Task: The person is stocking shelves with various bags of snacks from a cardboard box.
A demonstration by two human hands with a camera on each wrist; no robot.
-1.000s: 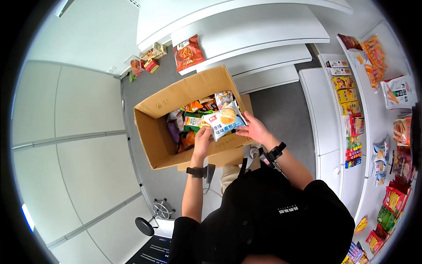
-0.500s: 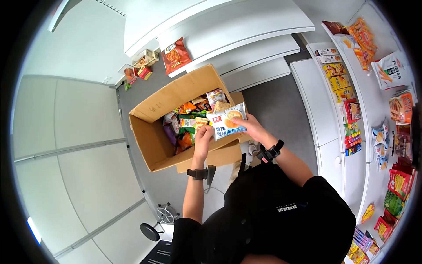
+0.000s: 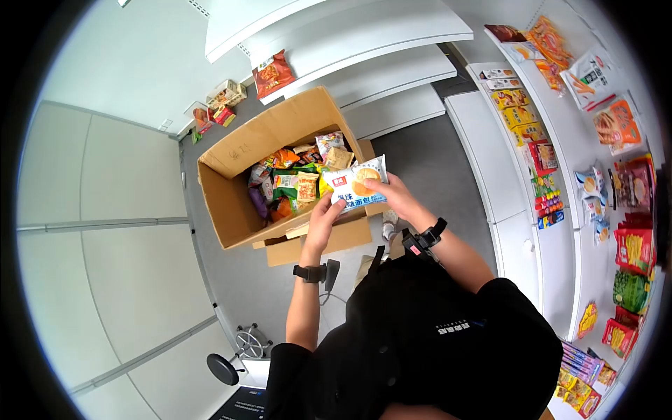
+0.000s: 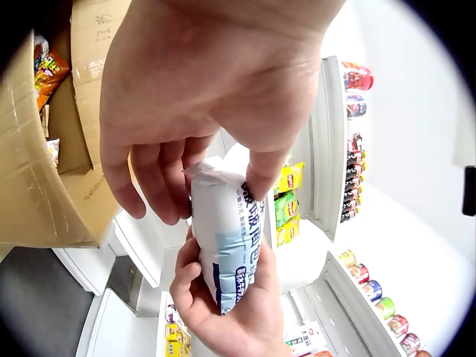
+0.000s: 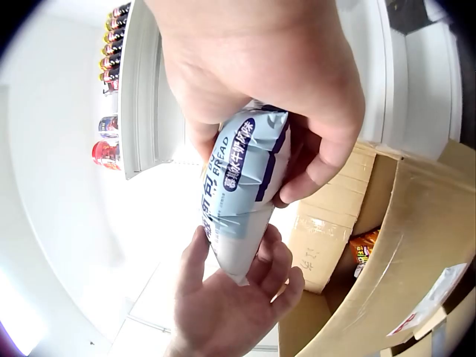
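A white and blue bag of bread (image 3: 357, 187) with a bun pictured on its front is held between both hands, over the near right edge of an open cardboard box (image 3: 238, 152). The left hand (image 3: 321, 222) pinches the bag's left end, thumb on the printed front. At the other end the right hand (image 3: 404, 199) grips it, its thumb lying across the bun picture. Seen from the left wrist, the bag (image 4: 227, 234) looks plump, with the left thumb and fingers on opposite sides of its end. In the right wrist view the right hand (image 5: 271, 71) curls round the upper end.
Snack packets (image 3: 285, 183) are heaped inside the box. Shelves on the right hold boxed and bagged snacks (image 3: 525, 115). A red snack bag (image 3: 273, 75) lies on the white shelf ahead. On the floor at lower left stands a wheeled stool (image 3: 222, 369).
The right thumb has moved from the bag's right edge onto its front. The head view has shifted, so the shelves sit further left. Both hands keep hold of the bag of bread.
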